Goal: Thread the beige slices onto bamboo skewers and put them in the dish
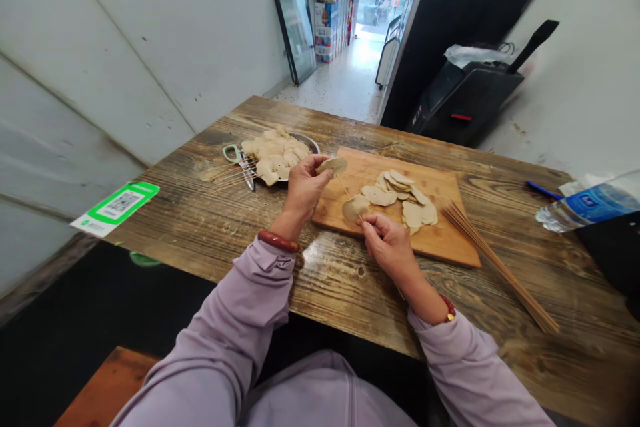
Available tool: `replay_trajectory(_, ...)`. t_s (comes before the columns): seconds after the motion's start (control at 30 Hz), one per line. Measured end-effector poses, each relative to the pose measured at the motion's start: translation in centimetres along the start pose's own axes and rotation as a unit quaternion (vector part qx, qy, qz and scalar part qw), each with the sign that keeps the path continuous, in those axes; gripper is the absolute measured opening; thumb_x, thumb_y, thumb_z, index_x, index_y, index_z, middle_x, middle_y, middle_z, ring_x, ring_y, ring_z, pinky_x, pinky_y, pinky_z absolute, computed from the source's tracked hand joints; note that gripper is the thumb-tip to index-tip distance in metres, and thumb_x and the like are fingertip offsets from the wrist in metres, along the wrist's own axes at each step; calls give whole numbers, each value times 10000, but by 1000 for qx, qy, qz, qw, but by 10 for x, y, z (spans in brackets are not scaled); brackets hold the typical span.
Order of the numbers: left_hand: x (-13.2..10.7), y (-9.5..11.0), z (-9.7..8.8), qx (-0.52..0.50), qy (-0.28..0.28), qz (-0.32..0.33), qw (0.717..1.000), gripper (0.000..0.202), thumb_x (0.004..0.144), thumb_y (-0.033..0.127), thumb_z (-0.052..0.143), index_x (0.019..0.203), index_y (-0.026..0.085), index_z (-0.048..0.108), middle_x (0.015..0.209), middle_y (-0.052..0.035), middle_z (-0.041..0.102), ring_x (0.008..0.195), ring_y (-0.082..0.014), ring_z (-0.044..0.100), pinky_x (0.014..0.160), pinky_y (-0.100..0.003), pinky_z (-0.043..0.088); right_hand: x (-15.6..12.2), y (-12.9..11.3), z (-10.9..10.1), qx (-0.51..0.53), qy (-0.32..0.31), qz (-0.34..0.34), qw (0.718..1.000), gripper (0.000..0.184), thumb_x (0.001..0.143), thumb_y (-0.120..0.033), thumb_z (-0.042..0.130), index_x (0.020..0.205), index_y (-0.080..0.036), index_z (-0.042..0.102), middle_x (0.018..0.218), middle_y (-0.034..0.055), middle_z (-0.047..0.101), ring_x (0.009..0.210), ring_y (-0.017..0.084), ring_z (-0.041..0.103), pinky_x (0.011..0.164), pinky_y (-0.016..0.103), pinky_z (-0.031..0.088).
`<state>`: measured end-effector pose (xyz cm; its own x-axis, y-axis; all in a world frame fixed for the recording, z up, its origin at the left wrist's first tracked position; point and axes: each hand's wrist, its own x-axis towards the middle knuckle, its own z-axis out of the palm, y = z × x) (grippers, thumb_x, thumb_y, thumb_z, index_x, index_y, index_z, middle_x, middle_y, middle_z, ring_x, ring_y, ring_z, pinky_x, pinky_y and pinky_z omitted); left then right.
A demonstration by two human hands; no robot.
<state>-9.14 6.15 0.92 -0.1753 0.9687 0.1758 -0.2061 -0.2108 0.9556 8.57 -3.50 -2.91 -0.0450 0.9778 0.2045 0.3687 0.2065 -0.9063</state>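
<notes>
Between my hands runs a thin wooden skewer [344, 185] with pale beige slices on it. My left hand [306, 188] pinches one slice [334, 165] at the skewer's far end. Lower on the stick sits a second round slice [355, 208], close to the fingers of my right hand [387, 240], which grip the skewer. Under and beyond them, a wooden cutting board [345, 159] carries a loose pile of similar slices [400, 192]. To the left, a metal plate [311, 142] is heaped with skewered slices [277, 152], their sticks pointing left.
Scissors [244, 163] lie beside the plate. A bundle of bare skewers [500, 267] rests against the board's right edge. Farther right are a water bottle [590, 207] and a blue pen [544, 191]. A green QR card [117, 205] sits at the table's left edge, near the wall.
</notes>
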Motion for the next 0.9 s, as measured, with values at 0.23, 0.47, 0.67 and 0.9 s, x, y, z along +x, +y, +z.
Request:
replay_trajectory(0.23,0,0,-1,-1,-19,10,1000,237,605,186,821,814,158,712,766,7,689,682,-105,583,663,-234,470,1,1,0,0,2,-3,1000,277,901,-387,538,856,-171,705,560,0,589,531,146,526,495,251,346)
replay_trajectory(0.47,-1,-1,1,-2,-32,3,999,263,606,220,867,808,155,711,761,5,686,684,-101,588,660,-229,471,2,2,1,-1,7,-9,1000,281,896,-387,527,856,-172,704,544,-1,579,532,155,533,501,256,356)
replay_trajectory(0.67,-3,1,2,-29,-51,-27,998,321,563,219,887,818,151,705,765,5,694,670,-102,597,652,-237,481,2,1,0,1,13,-15,1000,277,905,-378,527,875,-172,710,549,-7,572,521,148,517,509,261,359)
replay_trajectory(0.9,-3,2,-3,-99,-57,-118,986,320,580,177,877,819,157,667,811,5,691,700,-92,616,683,-229,497,2,1,-3,16,5,-15,1000,292,922,-396,542,932,-168,724,500,-40,518,467,134,480,481,257,343)
